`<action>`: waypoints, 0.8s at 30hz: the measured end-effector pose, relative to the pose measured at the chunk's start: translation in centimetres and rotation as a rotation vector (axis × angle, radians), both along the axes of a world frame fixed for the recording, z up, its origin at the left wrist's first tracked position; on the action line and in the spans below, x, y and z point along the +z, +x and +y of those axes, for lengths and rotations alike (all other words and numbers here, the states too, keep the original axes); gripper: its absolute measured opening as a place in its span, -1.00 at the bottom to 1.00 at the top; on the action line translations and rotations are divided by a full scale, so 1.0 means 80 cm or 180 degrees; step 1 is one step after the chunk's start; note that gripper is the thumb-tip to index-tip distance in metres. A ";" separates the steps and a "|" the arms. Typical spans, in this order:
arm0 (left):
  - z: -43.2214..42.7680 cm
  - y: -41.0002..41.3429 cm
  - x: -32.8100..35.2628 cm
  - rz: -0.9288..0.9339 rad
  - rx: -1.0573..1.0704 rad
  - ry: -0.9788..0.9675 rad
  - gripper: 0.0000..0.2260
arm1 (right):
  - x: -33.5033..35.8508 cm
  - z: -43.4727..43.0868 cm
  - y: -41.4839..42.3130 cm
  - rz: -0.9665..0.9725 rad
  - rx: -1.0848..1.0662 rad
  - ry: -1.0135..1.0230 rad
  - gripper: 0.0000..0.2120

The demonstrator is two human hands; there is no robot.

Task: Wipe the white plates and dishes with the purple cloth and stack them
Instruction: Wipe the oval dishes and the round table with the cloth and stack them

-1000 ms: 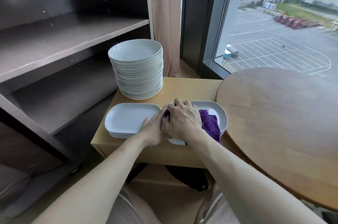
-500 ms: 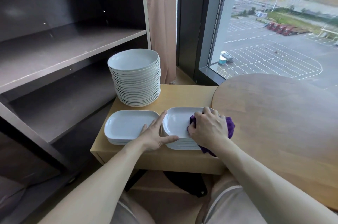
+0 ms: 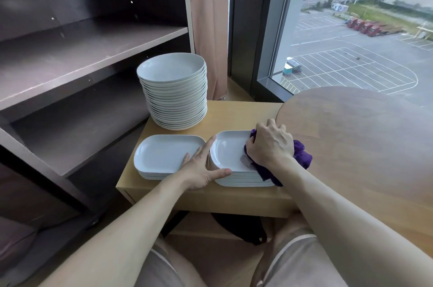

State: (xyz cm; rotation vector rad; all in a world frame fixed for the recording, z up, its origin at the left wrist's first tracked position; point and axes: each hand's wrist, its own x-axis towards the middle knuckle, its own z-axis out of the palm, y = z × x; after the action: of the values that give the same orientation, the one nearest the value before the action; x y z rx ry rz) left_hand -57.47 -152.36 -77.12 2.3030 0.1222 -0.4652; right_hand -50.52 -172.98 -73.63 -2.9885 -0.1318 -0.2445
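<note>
Mid-wipe. Right hand (image 3: 269, 143), grip curled round purple cloth (image 3: 302, 157), presses it on top dish of right dish stack (image 3: 227, 153). Left hand (image 3: 199, 169), fingers spread, steadies that stack. Left dish stack (image 3: 161, 155) short, likely wiped pile. Round plate stack (image 3: 173, 89) at tabletop (image 3: 234, 113) rear: wiped or not, cannot tell.

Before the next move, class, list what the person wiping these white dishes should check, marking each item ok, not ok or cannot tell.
1. Grip on the purple cloth: the right hand curls round it: ok.
2. Cloth touches the top dish: ok.
3. Right stack steadied: the left hand lies open, thumb at its near rim: ok.
4. Top dish wiped clean all over: cannot tell.
5. Left stack sits level, nothing on top: ok.
6. Tall round-plate stack stands apart from both hands: ok.
</note>
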 end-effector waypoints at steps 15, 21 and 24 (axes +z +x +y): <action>0.003 0.006 -0.005 -0.0452 -0.0271 -0.0182 -0.01 | -0.016 0.074 -0.031 -0.0290 0.1328 0.0182 -0.69; 0.001 0.002 -0.007 -0.0478 -0.0060 -0.0135 0.03 | -0.010 0.048 -0.046 -0.0162 0.1373 0.0336 -0.68; 0.001 0.002 -0.005 -0.0369 0.0084 -0.0197 0.01 | -0.006 0.022 -0.051 -0.0101 0.1157 0.0196 -0.70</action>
State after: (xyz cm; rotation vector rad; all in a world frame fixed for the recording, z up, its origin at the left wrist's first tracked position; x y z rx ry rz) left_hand -57.34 -152.25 -77.52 2.2588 0.0799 -0.3168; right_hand -54.57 -171.20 -74.09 -2.8307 -0.6486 -0.2470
